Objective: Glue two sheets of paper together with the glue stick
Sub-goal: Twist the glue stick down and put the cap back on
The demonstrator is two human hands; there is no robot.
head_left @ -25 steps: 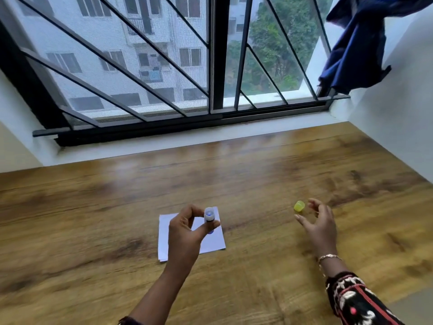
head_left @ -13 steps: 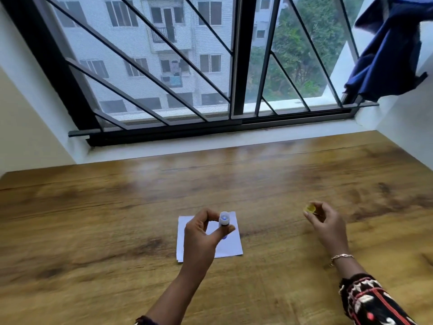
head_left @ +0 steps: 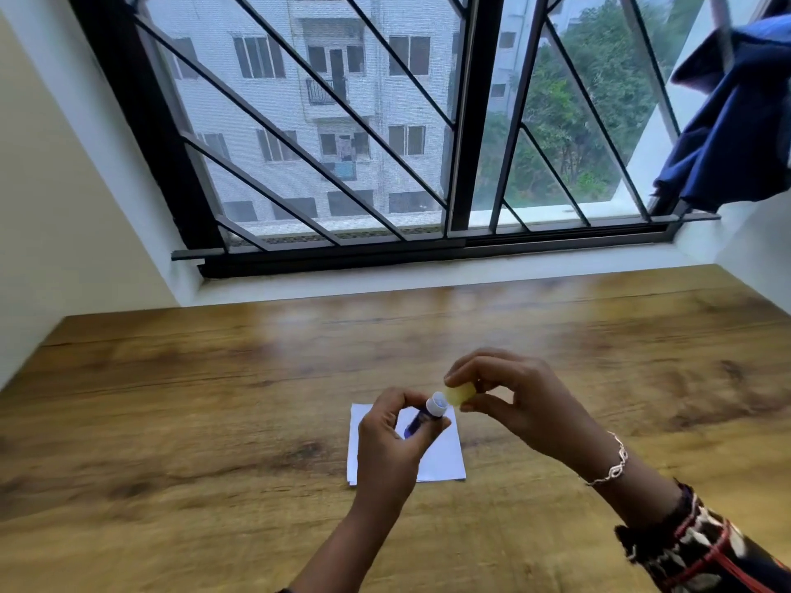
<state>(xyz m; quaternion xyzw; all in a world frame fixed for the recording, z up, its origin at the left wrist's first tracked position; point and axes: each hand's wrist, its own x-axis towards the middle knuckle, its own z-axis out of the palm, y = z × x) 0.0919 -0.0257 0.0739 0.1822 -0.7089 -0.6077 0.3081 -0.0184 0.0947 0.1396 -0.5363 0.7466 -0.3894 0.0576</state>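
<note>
A blue glue stick (head_left: 421, 417) with a white open tip is pinched in my left hand (head_left: 391, 442), tilted with the tip up and to the right. My right hand (head_left: 513, 400) holds the small yellow cap (head_left: 460, 395) between thumb and fingers, right beside the stick's tip. Both hands hover over the white sheets of paper (head_left: 441, 460), which lie stacked on the wooden table (head_left: 214, 400). My left hand hides the middle of the sheets.
A barred window (head_left: 385, 143) and its white sill run along the table's far edge. White walls close in on both sides. A dark blue cloth (head_left: 736, 130) hangs at the upper right, above the table's far corner.
My right hand picked the yellow cap up from the table on the right and carried it left to the glue stick's tip. My left hand tilted the stick toward it.
</note>
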